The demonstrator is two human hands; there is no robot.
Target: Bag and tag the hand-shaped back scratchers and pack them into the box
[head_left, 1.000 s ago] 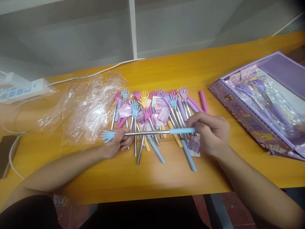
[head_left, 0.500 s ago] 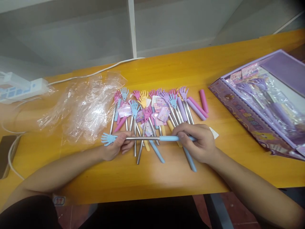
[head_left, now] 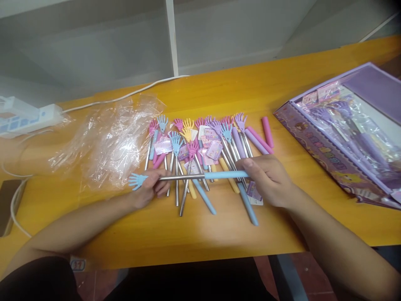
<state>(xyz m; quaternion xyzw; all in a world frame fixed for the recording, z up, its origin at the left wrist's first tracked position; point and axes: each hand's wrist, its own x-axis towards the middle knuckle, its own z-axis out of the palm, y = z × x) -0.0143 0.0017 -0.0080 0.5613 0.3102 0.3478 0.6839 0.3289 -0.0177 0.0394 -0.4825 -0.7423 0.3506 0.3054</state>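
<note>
Back scratcher (head_left: 182,177) lies sideways, blue claw leftward.

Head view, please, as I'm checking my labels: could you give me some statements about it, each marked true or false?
1. The left hand holds a back scratcher near its blue head. True.
2. Each hand holds a separate scratcher. False: the right hand holds the light blue grip of that same one.
3. Clear wrappers lie left of the loose scratchers. True.
4. The purple box is shut. False: it is open, with bagged scratchers inside.
</note>
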